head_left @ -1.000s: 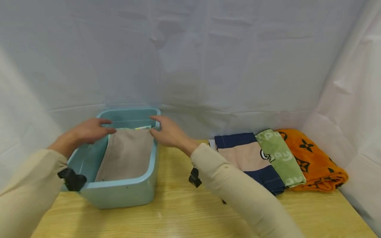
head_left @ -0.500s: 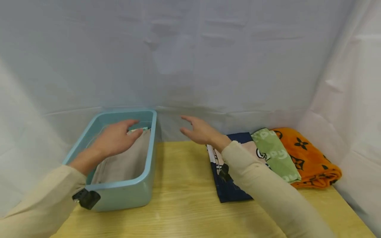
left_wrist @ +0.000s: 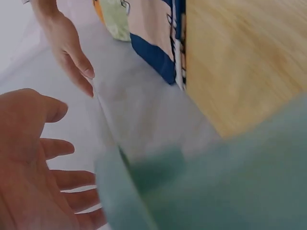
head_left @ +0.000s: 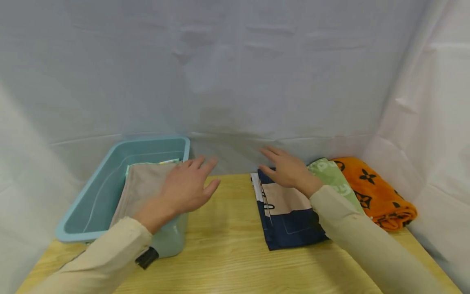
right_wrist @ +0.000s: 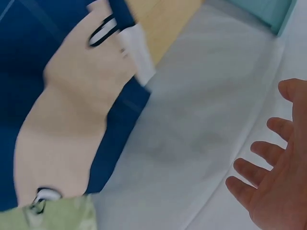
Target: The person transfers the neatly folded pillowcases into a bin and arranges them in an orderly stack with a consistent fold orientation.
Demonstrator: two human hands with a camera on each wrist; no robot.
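Wooden table (head_left: pixel 227 253) is seen in the foreground, enclosed behind and at both sides by white sheeting (head_left: pixel 235 73). Nearest the viewer, two cream sleeves (head_left: pixel 106 261) are shown reaching forward over the tabletop. At left, a light blue tub (head_left: pixel 92 234) is set on the table, and a folded beige cloth (head_left: pixel 141 185) is laid inside it against its right wall. The left hand (head_left: pixel 185 188) is held above the tub's right rim, palm down, with fingers straight and spread; nothing is gripped. To the right of centre, a folded navy and beige garment (head_left: pixel 286 212) is laid flat on the table, well apart from the tub. The right hand (head_left: pixel 288 167) is held over the far end of this garment, fingers extended and loosely spread; whether it touches the fabric cannot be told. Farther right, a green printed cloth (head_left: pixel 335 179) is overlapped against the garment, and an orange patterned blanket (head_left: pixel 378 192) is placed beside the side sheeting.
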